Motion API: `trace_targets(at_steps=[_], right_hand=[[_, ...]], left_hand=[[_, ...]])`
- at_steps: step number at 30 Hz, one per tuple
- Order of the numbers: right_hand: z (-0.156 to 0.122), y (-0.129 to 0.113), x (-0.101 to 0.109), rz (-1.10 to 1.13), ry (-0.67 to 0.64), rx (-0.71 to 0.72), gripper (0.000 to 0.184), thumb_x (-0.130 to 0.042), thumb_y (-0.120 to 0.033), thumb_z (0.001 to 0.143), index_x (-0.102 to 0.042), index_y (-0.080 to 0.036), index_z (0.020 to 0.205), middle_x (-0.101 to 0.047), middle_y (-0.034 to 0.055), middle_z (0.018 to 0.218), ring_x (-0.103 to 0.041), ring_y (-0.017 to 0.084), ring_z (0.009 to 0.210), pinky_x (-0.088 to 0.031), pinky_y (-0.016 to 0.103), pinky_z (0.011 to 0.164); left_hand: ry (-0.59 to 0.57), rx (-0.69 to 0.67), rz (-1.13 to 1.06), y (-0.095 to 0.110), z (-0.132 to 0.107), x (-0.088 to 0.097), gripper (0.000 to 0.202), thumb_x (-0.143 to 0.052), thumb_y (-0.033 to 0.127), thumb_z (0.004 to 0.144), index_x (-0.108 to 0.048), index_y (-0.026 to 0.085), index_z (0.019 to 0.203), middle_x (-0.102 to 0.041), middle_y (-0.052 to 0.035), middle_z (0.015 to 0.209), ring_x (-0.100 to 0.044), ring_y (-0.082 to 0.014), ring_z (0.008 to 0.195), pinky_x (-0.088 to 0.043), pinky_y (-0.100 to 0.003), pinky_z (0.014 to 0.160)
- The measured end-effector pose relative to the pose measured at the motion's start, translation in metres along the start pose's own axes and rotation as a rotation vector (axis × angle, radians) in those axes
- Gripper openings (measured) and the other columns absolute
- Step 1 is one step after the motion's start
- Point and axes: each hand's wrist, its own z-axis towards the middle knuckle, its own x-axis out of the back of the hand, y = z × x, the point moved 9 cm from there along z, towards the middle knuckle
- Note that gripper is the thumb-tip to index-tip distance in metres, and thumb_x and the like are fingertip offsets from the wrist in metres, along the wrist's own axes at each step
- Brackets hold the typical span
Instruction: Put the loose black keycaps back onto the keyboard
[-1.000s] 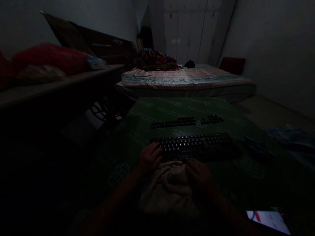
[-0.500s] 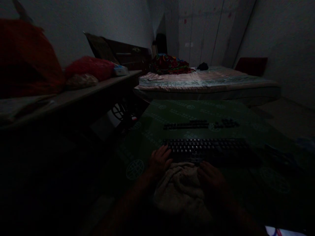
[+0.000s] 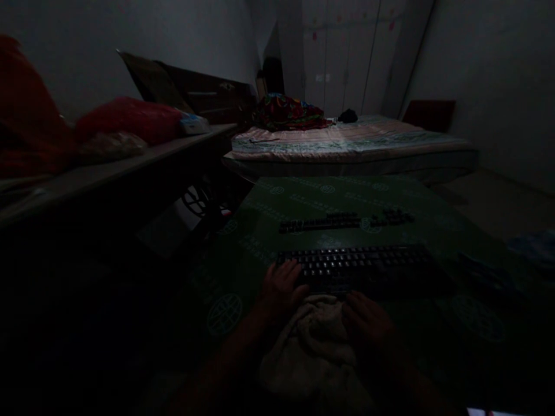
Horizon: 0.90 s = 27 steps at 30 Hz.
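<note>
A black keyboard (image 3: 359,266) lies on the green tabletop, with keycaps in its upper rows and a dark lower part at the front. My left hand (image 3: 280,289) grips its left end, fingers over the keys and thumb at the front edge. A crumpled light cloth (image 3: 318,335) hangs between my wrists, just in front of the keyboard. My right hand (image 3: 368,320) is closed on the cloth's right side, fingertips near the keyboard's front edge; darkness hides part of its grip. Loose black keycaps (image 3: 321,223) stand in rows behind the keyboard, with another group (image 3: 392,217) to their right.
The green table (image 3: 243,254) has printed globe marks. A dark object (image 3: 485,274) lies right of the keyboard, too dim to name. On the left, a long bench (image 3: 165,153) carries red and orange bags. Beyond the table stands a bed (image 3: 347,144). The room is very dark.
The whole view has shifted slightly, so the bench and bed sit further left. Both hands keep their places at the keyboard and cloth, with only slight finger movement.
</note>
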Motion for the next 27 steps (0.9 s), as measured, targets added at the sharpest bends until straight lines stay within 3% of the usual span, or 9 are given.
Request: trace_targets(at_steps=[11,19,22,27], right_hand=[[0.005,0.001,0.002,0.031,0.036,-0.032,0.025,-0.041,-0.019,0.093,-0.066,-0.018,0.092,-0.071,0.0090,0.100,-0.064,0.021,0.099,-0.052,0.035,0.079],[0.001,0.002,-0.003,0.017,-0.008,-0.040,0.024,-0.043,-0.019,0.092,-0.066,-0.019,0.094,-0.072,0.0081,0.101,-0.064,0.021,0.101,-0.053,0.035,0.081],[-0.001,0.002,-0.003,0.024,-0.005,-0.064,0.023,-0.044,-0.018,0.091,-0.066,-0.019,0.094,-0.071,0.0087,0.103,-0.063,0.021,0.103,-0.052,0.036,0.084],[0.002,0.001,-0.001,0.048,-0.031,-0.042,0.023,-0.043,-0.017,0.092,-0.066,-0.016,0.096,-0.070,0.0099,0.104,-0.062,0.023,0.105,-0.052,0.036,0.082]], left_hand=[[0.055,-0.017,0.015,0.012,0.013,0.005,0.041,-0.047,0.038,0.093,-0.056,0.012,0.123,-0.055,-0.0194,0.131,-0.053,-0.0328,0.121,-0.036,-0.060,0.100],[0.077,-0.031,-0.028,0.024,0.025,0.000,0.034,-0.050,0.037,0.092,-0.061,0.014,0.114,-0.062,-0.0167,0.124,-0.058,-0.0319,0.115,-0.039,-0.059,0.097],[0.077,-0.034,-0.041,0.029,0.027,0.002,0.038,-0.049,0.039,0.092,-0.058,0.011,0.117,-0.059,-0.0186,0.127,-0.057,-0.0322,0.117,-0.039,-0.059,0.098],[0.043,-0.052,-0.075,0.042,0.032,-0.002,0.039,-0.052,0.043,0.091,-0.058,0.016,0.119,-0.058,-0.0144,0.130,-0.054,-0.0288,0.121,-0.035,-0.055,0.104]])
